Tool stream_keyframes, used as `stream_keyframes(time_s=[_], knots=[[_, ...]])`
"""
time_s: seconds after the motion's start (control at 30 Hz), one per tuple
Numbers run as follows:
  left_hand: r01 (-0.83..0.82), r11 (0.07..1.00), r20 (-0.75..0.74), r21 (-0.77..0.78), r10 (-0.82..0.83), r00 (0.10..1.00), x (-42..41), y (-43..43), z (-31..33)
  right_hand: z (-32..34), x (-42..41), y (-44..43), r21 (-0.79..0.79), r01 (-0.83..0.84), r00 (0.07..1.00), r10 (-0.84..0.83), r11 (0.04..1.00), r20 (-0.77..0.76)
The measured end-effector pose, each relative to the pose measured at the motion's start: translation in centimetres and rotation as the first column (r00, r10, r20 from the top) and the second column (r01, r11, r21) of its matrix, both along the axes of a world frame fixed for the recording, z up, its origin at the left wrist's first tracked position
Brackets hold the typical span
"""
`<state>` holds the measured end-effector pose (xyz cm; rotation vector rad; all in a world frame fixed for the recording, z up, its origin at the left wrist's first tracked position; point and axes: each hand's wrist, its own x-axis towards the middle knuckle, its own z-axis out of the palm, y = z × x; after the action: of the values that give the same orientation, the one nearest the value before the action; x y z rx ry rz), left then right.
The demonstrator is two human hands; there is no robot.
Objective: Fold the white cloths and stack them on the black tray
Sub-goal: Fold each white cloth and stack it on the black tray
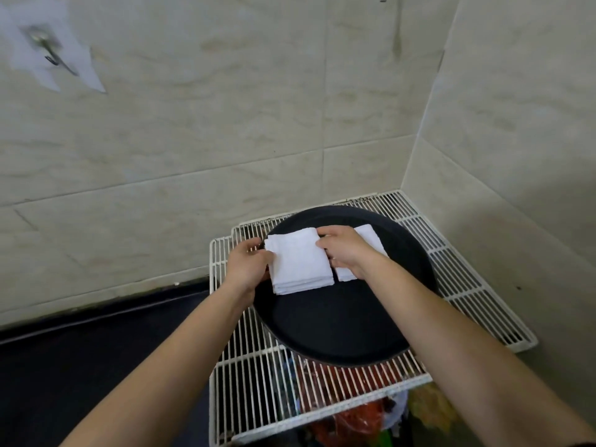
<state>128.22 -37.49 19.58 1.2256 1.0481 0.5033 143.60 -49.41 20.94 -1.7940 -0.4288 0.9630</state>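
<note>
A round black tray (338,321) lies on white wire racks in the corner. On its far left part sits a stack of folded white cloths (300,262). My left hand (250,264) grips the stack's left edge, fingers curled around it. My right hand (343,250) holds the stack's right edge, thumb and fingers pinching it. A second folded white cloth (371,240) lies on the tray just right of the stack, mostly hidden under my right hand.
White wire racks (458,272) overlap under the tray, reaching the tiled corner walls. Below the racks sit coloured bags and packets (351,417). A dark counter (96,350) runs to the left. A metal hook (48,53) hangs on the wall.
</note>
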Motion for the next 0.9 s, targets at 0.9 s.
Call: stream_keyframes(time_s=[0.9], knots=[[-0.008, 0.995, -0.065, 0.095, 0.014, 0.998, -0.2, 0.1, -1.2, -2.1, 0.5, 0.7, -0.017, 0.078, 0.988, -0.075, 0.997, 0.136]])
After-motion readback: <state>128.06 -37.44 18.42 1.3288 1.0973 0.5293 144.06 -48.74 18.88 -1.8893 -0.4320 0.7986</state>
